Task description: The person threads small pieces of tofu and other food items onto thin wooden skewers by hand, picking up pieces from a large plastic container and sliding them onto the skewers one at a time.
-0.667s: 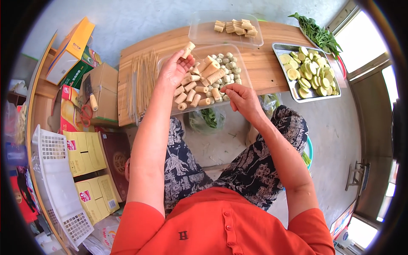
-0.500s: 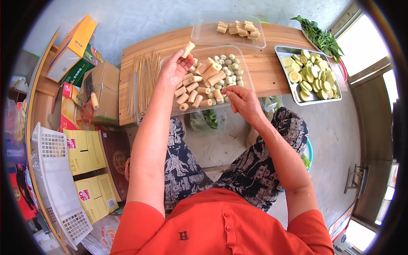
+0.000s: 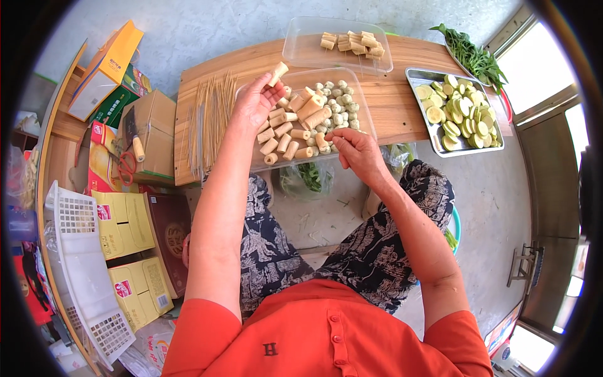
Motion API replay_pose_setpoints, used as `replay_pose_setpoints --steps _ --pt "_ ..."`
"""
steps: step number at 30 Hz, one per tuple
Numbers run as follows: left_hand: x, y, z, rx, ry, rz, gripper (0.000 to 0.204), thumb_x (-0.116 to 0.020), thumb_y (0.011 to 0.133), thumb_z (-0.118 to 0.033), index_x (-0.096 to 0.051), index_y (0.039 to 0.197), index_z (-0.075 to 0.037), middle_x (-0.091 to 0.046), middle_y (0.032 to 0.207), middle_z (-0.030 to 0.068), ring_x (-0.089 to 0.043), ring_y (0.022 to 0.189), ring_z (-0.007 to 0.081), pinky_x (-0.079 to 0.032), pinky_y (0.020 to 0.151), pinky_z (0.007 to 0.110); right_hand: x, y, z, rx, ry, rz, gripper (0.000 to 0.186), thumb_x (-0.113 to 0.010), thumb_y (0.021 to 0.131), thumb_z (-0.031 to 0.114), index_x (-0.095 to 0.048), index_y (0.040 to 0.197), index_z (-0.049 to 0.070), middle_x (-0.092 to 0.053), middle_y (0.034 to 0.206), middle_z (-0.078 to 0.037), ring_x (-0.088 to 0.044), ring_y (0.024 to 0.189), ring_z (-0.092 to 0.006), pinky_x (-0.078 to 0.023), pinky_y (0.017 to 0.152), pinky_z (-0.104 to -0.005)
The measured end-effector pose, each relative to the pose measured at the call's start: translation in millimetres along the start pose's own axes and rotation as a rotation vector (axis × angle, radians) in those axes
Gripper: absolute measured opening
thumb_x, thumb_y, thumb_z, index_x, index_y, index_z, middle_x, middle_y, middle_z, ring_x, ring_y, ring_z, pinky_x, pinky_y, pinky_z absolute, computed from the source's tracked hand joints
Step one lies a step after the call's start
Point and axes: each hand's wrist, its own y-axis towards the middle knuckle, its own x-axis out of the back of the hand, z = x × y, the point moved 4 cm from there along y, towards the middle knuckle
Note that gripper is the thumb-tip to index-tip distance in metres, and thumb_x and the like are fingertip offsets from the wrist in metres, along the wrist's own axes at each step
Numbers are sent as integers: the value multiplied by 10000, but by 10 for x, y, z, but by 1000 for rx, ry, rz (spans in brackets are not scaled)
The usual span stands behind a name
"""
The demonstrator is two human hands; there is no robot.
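A tan, tube-shaped tofu skin roll (image 3: 278, 73) is pinched between the thumb and fingertips of my left hand (image 3: 256, 100), raised over the left side of a clear plastic tray (image 3: 369, 94). In that tray lie several more such rolls (image 3: 284, 127) on the left and middle, and pale greenish balls (image 3: 344, 100) on the right. My right hand (image 3: 357, 152) is closed, thumb against forefinger, at the tray's near right part beside a roll standing among the balls. Whatever thin thing its fingertips may hold is too small to make out.
Wooden skewers (image 3: 213, 116) lie left of the tray on the wooden table (image 3: 405, 107). A clear box (image 3: 292, 53) with skewered rolls stands behind. On the right are a metal tray (image 3: 411, 78) of sliced zucchini and some leafy greens (image 3: 471, 56). Cartons (image 3: 160, 122) crowd the left.
Hardly anything differs. Both hands keep their places and grips, the roll stays in my left fingers, and the whole view has shifted very slightly.
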Motion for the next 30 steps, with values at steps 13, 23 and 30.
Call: replay_pose_setpoints --steps 13,23,30 --pt "-160 -109 84 28 149 34 182 -640 864 -162 -603 978 -26 -631 872 88 -621 780 180 -538 713 334 -13 19 17 -8 60 -53 179 -530 917 141 -657 954 20 -478 529 15 -442 474 -50 -370 443 -229" --pt "-397 -226 170 69 137 158 240 -659 854 -176 -593 1050 -54 -634 996 62 -622 900 188 -525 811 374 -22 85 36 -52 56 -45 204 -526 924 163 -641 989 7 -483 533 12 -445 482 -52 -357 451 -229" --pt "-249 -130 75 -28 112 93 359 -680 837 -178 -539 1139 -42 -616 1087 87 -610 992 201 -520 878 379 -36 63 -2 -53 108 -42 196 -537 925 153 -632 1012 6 -492 571 22 -446 510 -45 -364 473 -218"
